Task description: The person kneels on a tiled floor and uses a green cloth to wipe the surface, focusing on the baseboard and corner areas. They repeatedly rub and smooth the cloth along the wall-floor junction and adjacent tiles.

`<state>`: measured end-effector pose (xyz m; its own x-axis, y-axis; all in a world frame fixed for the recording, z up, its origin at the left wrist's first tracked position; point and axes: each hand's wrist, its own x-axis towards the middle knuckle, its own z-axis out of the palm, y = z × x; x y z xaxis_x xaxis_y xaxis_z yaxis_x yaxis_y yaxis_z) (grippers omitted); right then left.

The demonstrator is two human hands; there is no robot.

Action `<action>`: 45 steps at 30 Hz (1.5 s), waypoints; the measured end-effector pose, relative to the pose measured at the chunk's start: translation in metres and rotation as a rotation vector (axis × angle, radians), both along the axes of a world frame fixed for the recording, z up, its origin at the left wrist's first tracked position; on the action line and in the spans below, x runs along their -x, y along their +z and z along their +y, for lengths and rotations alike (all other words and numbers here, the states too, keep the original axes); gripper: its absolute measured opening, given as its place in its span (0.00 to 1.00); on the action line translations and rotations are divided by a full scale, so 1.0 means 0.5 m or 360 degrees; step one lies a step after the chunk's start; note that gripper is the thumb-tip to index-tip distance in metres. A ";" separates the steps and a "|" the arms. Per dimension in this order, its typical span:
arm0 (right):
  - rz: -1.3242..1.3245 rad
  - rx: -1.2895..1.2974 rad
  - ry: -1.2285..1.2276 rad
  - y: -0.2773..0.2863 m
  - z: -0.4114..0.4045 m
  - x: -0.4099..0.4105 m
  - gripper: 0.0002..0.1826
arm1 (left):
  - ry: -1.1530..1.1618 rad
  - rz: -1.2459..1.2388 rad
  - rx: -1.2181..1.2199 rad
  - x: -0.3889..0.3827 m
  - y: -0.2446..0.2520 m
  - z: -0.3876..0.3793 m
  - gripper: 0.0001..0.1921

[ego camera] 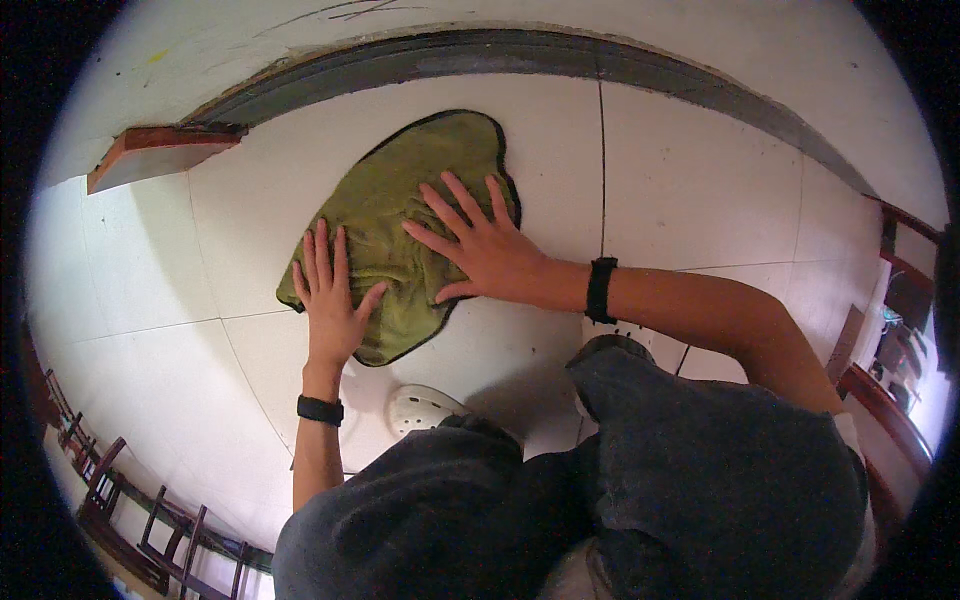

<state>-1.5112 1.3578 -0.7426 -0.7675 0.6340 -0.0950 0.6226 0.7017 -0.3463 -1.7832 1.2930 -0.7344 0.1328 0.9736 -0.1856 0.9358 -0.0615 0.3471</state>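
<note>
A green cloth with a dark edging lies spread on the white tiled floor, with creases around both hands. My left hand rests flat on its lower left part, fingers pointing away from me and thumb out to the right. My right hand presses on the cloth's right part, its fingers spread wide and the thumb near the lower right edge. Each wrist wears a black band. Neither hand grips the cloth; both palms face down.
A dark baseboard runs along the wall at the top. A reddish-brown wooden piece juts out at the upper left. Dark wooden furniture stands at the lower left. A white perforated clog is below the cloth, near my knees.
</note>
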 end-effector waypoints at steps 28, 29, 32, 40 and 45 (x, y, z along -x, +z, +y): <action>-0.0022 -0.0167 -0.0174 -0.011 0.080 -0.257 0.39 | -0.0509 -0.0105 0.0041 -0.084 -0.011 0.166 0.55; -0.0049 -0.0171 -0.0219 -0.013 0.084 -0.266 0.39 | -0.0556 -0.0128 0.0036 -0.093 -0.021 0.173 0.55; -0.0102 -0.0095 -0.0174 -0.020 0.054 -0.253 0.39 | -0.0567 -0.0148 -0.0021 -0.067 -0.020 0.166 0.55; -0.0087 0.0027 0.0038 -0.010 -0.008 -0.168 0.43 | -0.0352 -0.0211 0.0027 0.035 -0.014 0.071 0.58; -0.0031 0.0051 0.0282 -0.004 -0.006 -0.131 0.45 | -0.0260 0.0066 0.0068 0.068 -0.007 -0.006 0.54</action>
<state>-1.4456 1.3547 -0.7446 -0.8646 0.4857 -0.1289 0.4972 0.7898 -0.3592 -1.8174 1.2899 -0.7381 0.2800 0.9307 -0.2353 0.9282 -0.2000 0.3137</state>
